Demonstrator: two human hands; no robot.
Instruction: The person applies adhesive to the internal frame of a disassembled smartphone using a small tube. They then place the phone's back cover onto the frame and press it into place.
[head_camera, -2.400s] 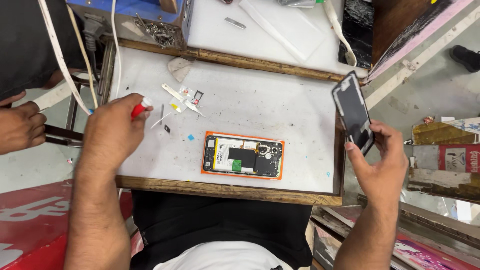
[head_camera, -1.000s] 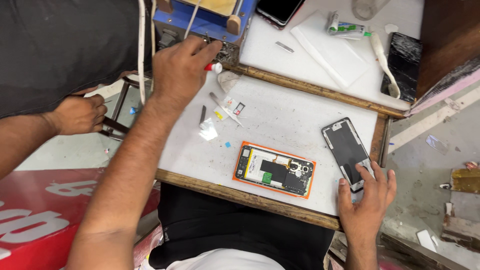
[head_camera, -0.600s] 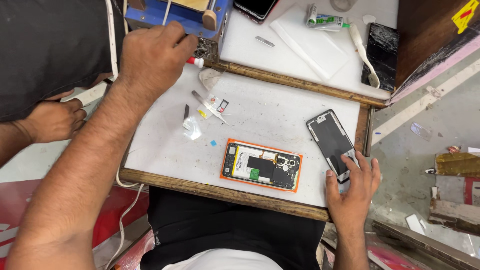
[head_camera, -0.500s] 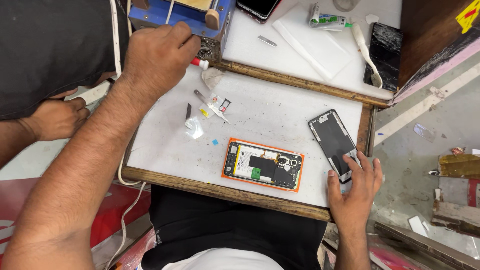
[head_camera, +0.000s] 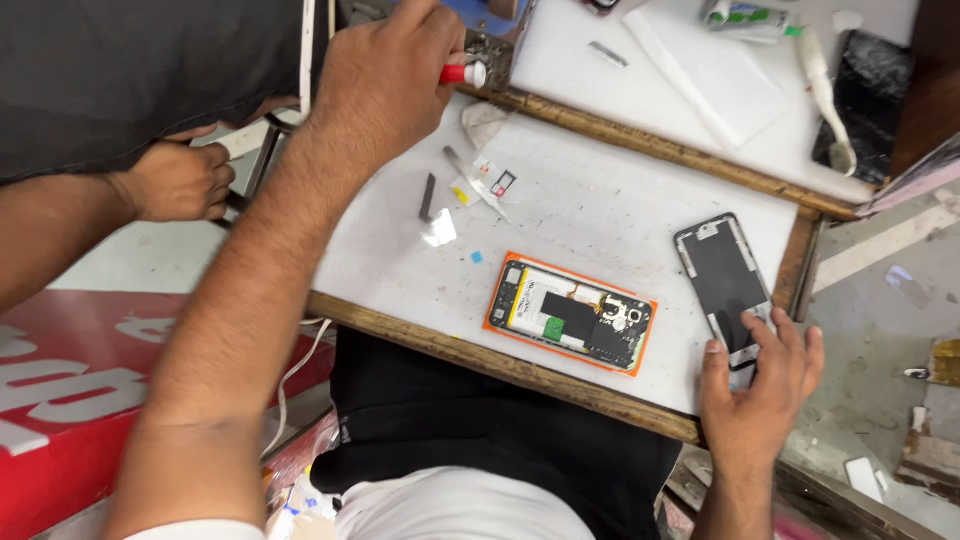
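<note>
Left hand (head_camera: 395, 75): fingers closed around a red-handled tool (head_camera: 460, 73), at the far edge of the white work board (head_camera: 600, 200).
Right hand (head_camera: 760, 385): fingers spread, tips resting on the black phone screen (head_camera: 722, 280) lying flat near the board's right edge.
Opened phone (head_camera: 572, 313): orange-framed, lay mid-board, apart from both hands.
Co-worker's hand (head_camera: 180, 180): closed, left of the board.

The single head-worn camera is looking steeply down from close above, taking in the white work board (head_camera: 600, 210) mid-frame, tilting it, with the wearer's lap at the bottom edge.
</note>
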